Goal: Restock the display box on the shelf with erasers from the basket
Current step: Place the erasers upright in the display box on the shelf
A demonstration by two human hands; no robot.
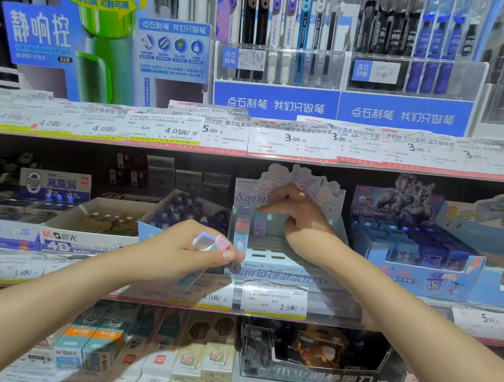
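Two hands work at the shelf point(259, 313). Nearest, the left hand point(185, 251) has its grip pinched shut on a small bunch of erasers point(211, 241), pink and pale blue, at about 9 o'clock from the display box point(280, 253). Farther in, the right hand point(299, 222) reaches into the box, fingertips closed on one eraser point(262, 216) near the back row. To do this well, stand each eraser up straight in an empty slot. No basket shows.
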